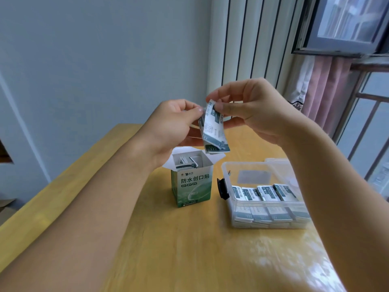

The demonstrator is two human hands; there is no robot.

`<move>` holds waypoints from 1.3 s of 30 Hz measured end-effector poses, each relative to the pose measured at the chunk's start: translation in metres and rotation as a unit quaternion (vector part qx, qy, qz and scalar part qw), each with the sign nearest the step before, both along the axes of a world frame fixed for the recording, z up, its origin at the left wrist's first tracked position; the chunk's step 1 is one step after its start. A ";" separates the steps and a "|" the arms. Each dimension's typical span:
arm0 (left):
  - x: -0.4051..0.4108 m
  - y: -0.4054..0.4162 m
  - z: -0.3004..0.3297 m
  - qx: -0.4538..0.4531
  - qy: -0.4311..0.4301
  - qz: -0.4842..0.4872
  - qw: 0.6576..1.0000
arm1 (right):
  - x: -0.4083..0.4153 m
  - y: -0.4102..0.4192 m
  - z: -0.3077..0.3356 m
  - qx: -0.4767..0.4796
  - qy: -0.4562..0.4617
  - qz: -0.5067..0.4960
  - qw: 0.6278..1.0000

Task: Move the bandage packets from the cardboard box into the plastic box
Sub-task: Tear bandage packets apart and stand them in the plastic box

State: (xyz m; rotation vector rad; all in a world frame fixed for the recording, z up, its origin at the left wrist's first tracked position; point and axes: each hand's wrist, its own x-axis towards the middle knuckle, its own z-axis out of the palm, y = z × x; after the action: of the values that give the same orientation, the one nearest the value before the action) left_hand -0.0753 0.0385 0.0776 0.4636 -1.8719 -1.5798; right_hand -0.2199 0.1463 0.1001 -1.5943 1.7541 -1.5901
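Both hands are up in the air over the middle of the tabletop (172, 245), sharing a small bunch of bandage packets (213, 129). The left hand (170, 125) has its thumb and fingers curled onto the left edge of the bunch, pinching it near the top. The right hand (250, 106) pinches the upper end between thumb and fingertips from the other side. The packets hang down from that double grip, white with dark green print, fanned a little at the bottom, and they are clear of everything below.

Right underneath stands the cardboard box (191, 186), green and white, upright, towards the far half of the tabletop. Its top flaps are folded out and more packets inside (187, 161) stick up in the opening, leaning at odd angles.

Just beside it, towards the right edge of the tabletop, sits the plastic box (235, 171), clear-walled, lid off, with a black latch (222, 189) on the end that faces the cardboard box. The two boxes are near but not touching. A row of packets (264, 193) already stands packed along its near side, with more layers showing through the near wall. A clear lid-like piece (275, 160) lies behind it, partly hidden by the right forearm.

Beyond the far edge: a pale wall, a ribbed white radiator (248, 39), pink curtains (324, 89) and a window.
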 end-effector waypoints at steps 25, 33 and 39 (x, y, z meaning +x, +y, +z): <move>-0.016 0.033 -0.018 -0.029 -0.012 -0.052 0.998 | 0.020 0.024 0.016 0.122 0.347 -0.109 0.923; -0.023 0.052 -0.032 -0.052 -0.048 -0.092 0.993 | 0.002 0.036 0.008 0.161 0.233 -0.058 0.957; -0.028 0.052 -0.039 -0.053 -0.043 -0.048 0.997 | -0.001 0.038 0.004 0.162 0.219 -0.052 0.961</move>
State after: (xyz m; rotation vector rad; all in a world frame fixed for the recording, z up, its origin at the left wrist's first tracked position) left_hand -0.1034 0.0905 0.0383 0.4062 -2.0595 -1.5329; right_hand -0.2209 0.1839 0.1044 -1.8010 2.2150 -0.9588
